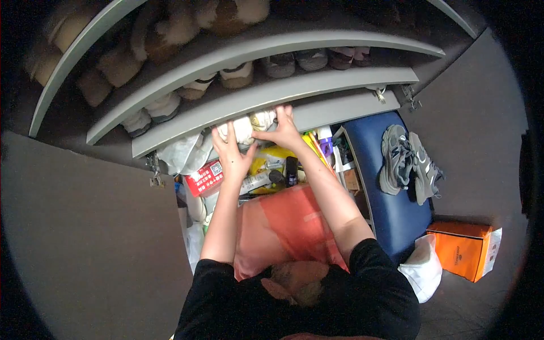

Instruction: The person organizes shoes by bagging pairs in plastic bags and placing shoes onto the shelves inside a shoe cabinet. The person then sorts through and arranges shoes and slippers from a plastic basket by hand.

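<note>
A pair of pale shoes (241, 130), partly hidden, lies just under the front edge of a grey shelf (272, 95). My left hand (231, 151) rests at the left side of the pair, its fingers spread against it. At the right side, my right hand (284, 129) touches the pair with thumb and fingers apart. Both hands seem to hold the shoes between them, with the fingertips close to the shelf edge. Under my forearms are a red printed box (206, 178), a yellow bag (272, 157) and a black bottle (291, 170).
More shoes (236, 75) line the shelves above. To the right, grey sneakers (395, 159) sit on a blue padded bench (374, 204). An orange shoebox (461, 248) and a white bag (423, 272) lie near it. A metal hinge (410, 100) juts at the cabinet's right side.
</note>
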Motion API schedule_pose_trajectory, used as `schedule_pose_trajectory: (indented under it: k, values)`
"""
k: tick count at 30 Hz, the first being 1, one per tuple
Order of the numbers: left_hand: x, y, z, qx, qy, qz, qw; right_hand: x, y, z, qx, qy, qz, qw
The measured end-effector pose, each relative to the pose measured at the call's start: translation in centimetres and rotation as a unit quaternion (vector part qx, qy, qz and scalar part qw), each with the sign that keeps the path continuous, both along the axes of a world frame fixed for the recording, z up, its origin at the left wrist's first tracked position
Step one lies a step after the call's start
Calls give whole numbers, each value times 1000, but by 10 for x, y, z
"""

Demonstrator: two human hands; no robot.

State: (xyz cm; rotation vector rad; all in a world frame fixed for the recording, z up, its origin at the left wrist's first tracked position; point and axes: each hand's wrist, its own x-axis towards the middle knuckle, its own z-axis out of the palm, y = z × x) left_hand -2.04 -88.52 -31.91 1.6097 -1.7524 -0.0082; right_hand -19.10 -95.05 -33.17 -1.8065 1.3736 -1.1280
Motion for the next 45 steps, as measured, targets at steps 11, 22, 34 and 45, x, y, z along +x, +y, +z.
schedule_pose_trajectory:
  k: [11,22,34,45]
  values:
    - [31,-45,-33,86,-169,118,975,42,-45,2,-40,-56,109,992]
    - [-5,-24,-15,-5,-117,-72,991,53,-2,-3,-45,135,-100,985]
    - [111,334,-142,124,38,182,975,-224,173,4,-216,320,-409,827]
    - [148,534,-250,541,284,473,635,-513,291,48,63,360,-320,874]
